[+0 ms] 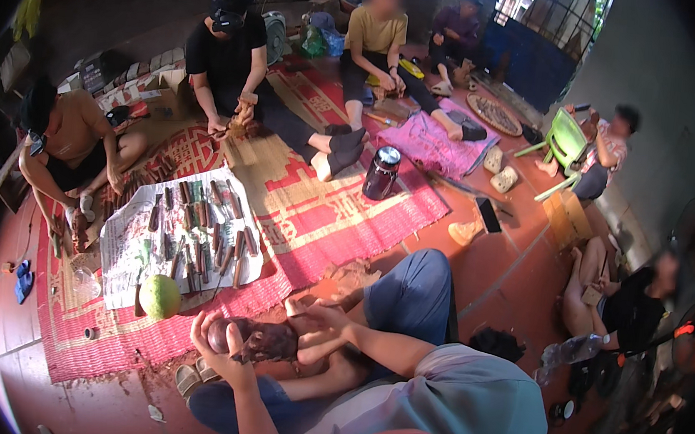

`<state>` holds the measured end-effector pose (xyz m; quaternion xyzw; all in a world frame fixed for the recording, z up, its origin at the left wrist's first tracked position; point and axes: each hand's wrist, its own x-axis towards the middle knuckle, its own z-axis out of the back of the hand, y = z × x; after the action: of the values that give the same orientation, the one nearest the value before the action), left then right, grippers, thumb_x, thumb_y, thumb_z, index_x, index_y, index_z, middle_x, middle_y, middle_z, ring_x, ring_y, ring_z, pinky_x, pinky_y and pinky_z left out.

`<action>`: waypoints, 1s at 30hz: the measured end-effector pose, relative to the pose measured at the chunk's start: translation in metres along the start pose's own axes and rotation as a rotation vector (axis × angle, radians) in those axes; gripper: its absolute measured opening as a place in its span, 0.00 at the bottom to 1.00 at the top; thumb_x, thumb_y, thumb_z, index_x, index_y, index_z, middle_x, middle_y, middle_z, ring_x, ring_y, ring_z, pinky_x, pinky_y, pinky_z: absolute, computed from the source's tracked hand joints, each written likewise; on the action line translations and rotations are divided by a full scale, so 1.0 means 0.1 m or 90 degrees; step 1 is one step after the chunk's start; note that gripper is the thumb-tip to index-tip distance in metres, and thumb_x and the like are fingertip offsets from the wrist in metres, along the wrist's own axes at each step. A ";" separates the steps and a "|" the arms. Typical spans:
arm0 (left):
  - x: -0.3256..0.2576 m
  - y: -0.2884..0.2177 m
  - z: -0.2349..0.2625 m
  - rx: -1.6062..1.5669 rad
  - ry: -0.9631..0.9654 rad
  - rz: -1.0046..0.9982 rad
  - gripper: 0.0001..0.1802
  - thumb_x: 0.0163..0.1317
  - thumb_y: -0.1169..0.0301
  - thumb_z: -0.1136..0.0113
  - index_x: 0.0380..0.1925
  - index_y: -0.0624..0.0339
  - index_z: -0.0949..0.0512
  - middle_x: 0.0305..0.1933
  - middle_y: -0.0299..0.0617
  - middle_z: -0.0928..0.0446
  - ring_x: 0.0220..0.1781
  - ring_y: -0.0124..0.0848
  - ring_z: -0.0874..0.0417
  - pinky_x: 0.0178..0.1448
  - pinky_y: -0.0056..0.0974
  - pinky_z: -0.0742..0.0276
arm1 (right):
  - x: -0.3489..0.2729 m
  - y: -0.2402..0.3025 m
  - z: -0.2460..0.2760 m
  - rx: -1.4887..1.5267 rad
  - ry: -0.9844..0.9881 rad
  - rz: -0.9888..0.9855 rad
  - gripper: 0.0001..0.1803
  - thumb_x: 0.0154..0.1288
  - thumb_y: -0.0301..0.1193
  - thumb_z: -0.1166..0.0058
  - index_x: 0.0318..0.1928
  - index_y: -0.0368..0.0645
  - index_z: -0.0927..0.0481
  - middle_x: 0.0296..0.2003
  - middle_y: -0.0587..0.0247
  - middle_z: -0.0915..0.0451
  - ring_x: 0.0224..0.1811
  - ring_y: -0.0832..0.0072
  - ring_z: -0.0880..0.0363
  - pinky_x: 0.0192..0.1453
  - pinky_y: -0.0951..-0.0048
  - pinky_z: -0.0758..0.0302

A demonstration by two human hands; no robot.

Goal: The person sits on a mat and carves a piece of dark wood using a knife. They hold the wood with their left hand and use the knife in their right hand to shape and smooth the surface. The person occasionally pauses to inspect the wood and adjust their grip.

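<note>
A dark reddish-brown carved wooden figure (pixel 271 342) lies across my lap, its rounded end to the left. My left hand (pixel 220 350) curls round that rounded end. At the opposite end my right hand (pixel 322 325) is closed on the carving with bent fingers; whether a small tool is also in it I cannot make out. Ahead and to the left, several wooden-handled carving tools (pixel 237 250) are spread on a printed white sheet (pixel 122 258). A green round fruit (pixel 160 297) sits at the sheet's near edge.
A red and tan woven mat (pixel 310 255) covers the tiled floor ahead. On it stands a dark flask (pixel 382 173). Several people sit around, one in black (pixel 233 55) handling a carved wooden piece. A phone (pixel 488 215), a plastic bottle (pixel 573 349) and a green chair (pixel 567 139) are to the right.
</note>
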<state>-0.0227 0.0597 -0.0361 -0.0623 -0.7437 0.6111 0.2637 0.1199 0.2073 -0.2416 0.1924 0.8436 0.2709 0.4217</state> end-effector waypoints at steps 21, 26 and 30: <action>0.16 0.09 0.33 -0.173 0.279 0.060 0.15 0.55 0.64 0.44 0.39 0.58 0.33 0.38 0.43 0.27 0.43 0.33 0.27 0.54 0.36 0.34 | -0.24 0.09 0.37 0.092 0.175 0.124 0.04 0.60 0.25 0.46 0.28 0.41 0.24 0.29 0.67 0.24 0.32 0.81 0.24 0.41 0.80 0.23; 0.17 0.15 0.41 -0.252 0.275 0.067 0.13 0.59 0.60 0.50 0.34 0.59 0.32 0.35 0.43 0.27 0.40 0.34 0.26 0.54 0.37 0.35 | -0.59 0.16 0.28 0.095 0.214 0.151 0.05 0.60 0.28 0.45 0.29 0.41 0.24 0.29 0.65 0.23 0.30 0.80 0.23 0.39 0.80 0.23; 0.14 0.21 0.37 -0.259 0.246 0.079 0.14 0.62 0.60 0.56 0.31 0.61 0.32 0.31 0.45 0.28 0.37 0.36 0.25 0.61 0.42 0.38 | -0.90 0.27 0.12 0.064 0.241 0.127 0.05 0.60 0.28 0.45 0.30 0.40 0.25 0.29 0.66 0.23 0.31 0.79 0.22 0.38 0.79 0.22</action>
<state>-0.0565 0.0387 -0.0561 -0.2747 -0.7816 0.4413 0.3448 0.1833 0.1824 -0.1759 0.2415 0.8968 0.3005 0.2168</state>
